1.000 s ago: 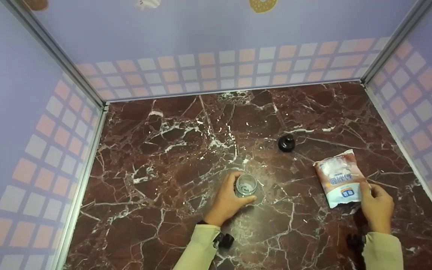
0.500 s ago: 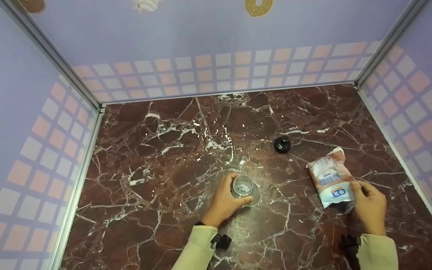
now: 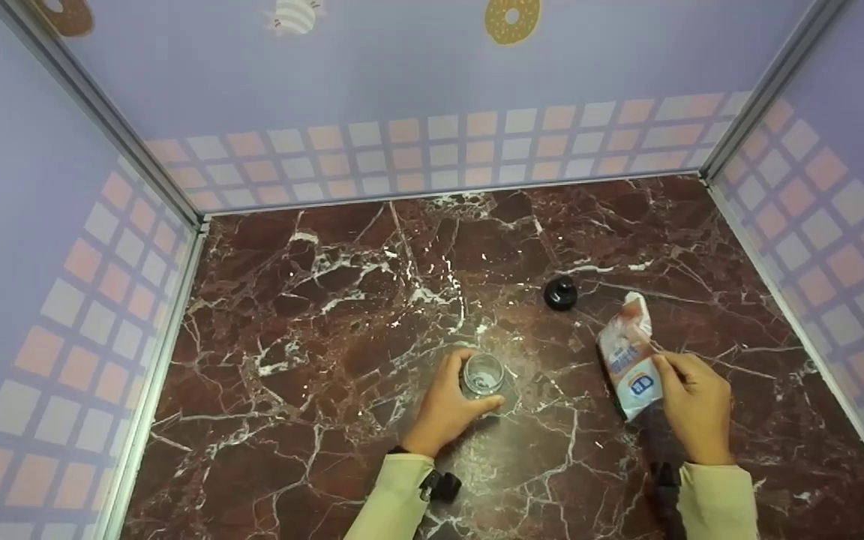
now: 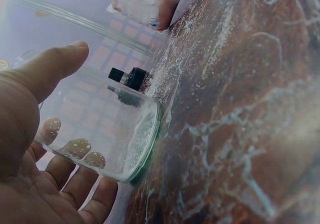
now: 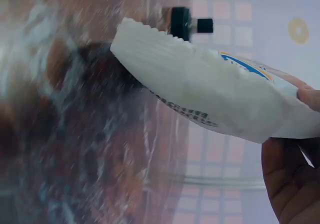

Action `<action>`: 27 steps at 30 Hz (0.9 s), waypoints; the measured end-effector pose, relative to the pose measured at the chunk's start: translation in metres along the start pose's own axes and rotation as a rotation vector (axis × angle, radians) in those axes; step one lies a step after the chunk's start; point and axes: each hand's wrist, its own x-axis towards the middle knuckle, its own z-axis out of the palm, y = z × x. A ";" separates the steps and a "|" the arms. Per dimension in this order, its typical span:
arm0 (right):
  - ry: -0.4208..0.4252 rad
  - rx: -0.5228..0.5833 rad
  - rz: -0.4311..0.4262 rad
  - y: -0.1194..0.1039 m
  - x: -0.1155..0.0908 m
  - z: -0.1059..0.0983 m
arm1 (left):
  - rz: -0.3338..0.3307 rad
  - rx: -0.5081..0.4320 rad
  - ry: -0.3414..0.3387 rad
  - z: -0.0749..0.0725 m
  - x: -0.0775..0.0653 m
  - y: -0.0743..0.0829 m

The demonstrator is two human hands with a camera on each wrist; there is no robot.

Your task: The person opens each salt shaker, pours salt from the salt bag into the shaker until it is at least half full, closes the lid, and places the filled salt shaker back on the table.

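Observation:
A small clear glass jar (image 3: 484, 376) stands on the marble-patterned table, and my left hand (image 3: 443, 409) holds it with fingers and thumb curved round its side. White grains (image 4: 142, 134) cover the jar's bottom in the left wrist view. To the jar's right, my right hand (image 3: 697, 405) pinches a printed plastic packet (image 3: 627, 367) by its side edge between thumb and fingers. The packet is tilted, above the table, with its serrated end (image 5: 142, 36) pointing down toward the tabletop in the right wrist view. What is inside the packet is hidden.
A black lid with a knob (image 3: 560, 293) lies on the table behind and between the hands. White specks (image 3: 424, 292) show on the dark red marble surface (image 3: 289, 420). Purple panels (image 3: 432, 67) with pink and white squares enclose the table at the back and sides.
My right hand has moved left with the packet, bringing it nearer the jar and turning it more edge-on. My left hand keeps its hold on the jar. The head view has shifted slightly.

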 end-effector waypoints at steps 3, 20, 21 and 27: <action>0.021 0.015 -0.020 -0.008 0.001 0.003 | -0.008 0.006 0.001 0.001 0.000 0.000; 0.116 0.194 -0.092 -0.029 -0.009 0.029 | 0.016 -0.020 0.011 0.001 -0.001 0.000; 0.111 0.197 -0.098 -0.029 -0.011 0.031 | 0.017 -0.012 0.015 0.002 -0.002 0.000; 0.047 0.195 -0.137 -0.029 -0.020 0.038 | 0.038 0.028 0.031 0.004 -0.005 0.001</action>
